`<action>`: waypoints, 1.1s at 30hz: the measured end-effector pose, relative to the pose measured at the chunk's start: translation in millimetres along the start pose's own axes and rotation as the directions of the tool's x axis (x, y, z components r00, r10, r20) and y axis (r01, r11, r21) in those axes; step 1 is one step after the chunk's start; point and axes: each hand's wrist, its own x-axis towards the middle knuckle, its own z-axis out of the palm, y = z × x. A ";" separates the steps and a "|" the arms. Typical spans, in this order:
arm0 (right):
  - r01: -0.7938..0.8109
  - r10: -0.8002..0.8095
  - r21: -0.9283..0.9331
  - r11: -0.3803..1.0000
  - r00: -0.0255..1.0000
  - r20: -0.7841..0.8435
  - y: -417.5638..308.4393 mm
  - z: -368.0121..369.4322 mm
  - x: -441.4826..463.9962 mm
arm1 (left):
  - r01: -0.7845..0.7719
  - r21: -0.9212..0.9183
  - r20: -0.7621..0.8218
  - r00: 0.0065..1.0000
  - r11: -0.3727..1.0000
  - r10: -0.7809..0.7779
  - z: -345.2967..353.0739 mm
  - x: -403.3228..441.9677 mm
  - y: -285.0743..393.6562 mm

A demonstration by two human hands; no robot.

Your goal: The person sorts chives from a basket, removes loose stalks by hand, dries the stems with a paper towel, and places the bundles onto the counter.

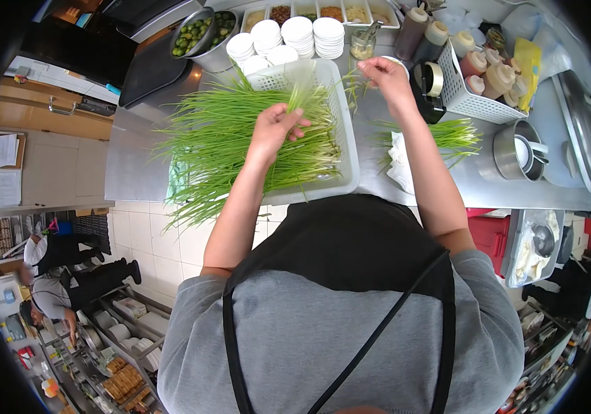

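A large heap of long green chives (226,138) lies in a white perforated plastic basket (349,148), its tips hanging over the left side. Over the heap, my left hand (278,131) is closed around a few chives, their pale ends pointing up and blurred. My right hand (384,76) is raised past the basket's right side, thumb and fingertips pinched by some thin, wilted green strands (353,90). Below my right forearm, a smaller bunch of chives (451,136) rests on the steel counter next to a crumpled white cloth or paper (399,164).
White lidded cups (297,34) stand stacked behind the basket, with a bowl of limes (195,31) to their left. A tape dispenser (428,90), a basket of squeeze bottles (478,90) and metal pots (516,148) occupy the right. Other people (78,286) stand at far left.
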 end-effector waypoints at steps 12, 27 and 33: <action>-0.276 0.089 0.404 0.872 0.901 0.424 -31.8 -3.1 -12.9 | -0.036 0.014 -0.030 0.999 0.999 0.036 -1.1 5.7 -6.6; 0.480 -0.476 -0.437 0.761 0.870 0.127 7.7 51.3 -28.3 | 0.122 -0.058 0.062 0.991 0.991 -0.119 10.0 -2.7 1.8; 0.596 -0.646 -0.684 0.420 0.726 0.236 -1.3 32.8 -16.4 | 0.108 -0.031 0.017 0.994 0.994 -0.107 6.4 -0.9 -3.5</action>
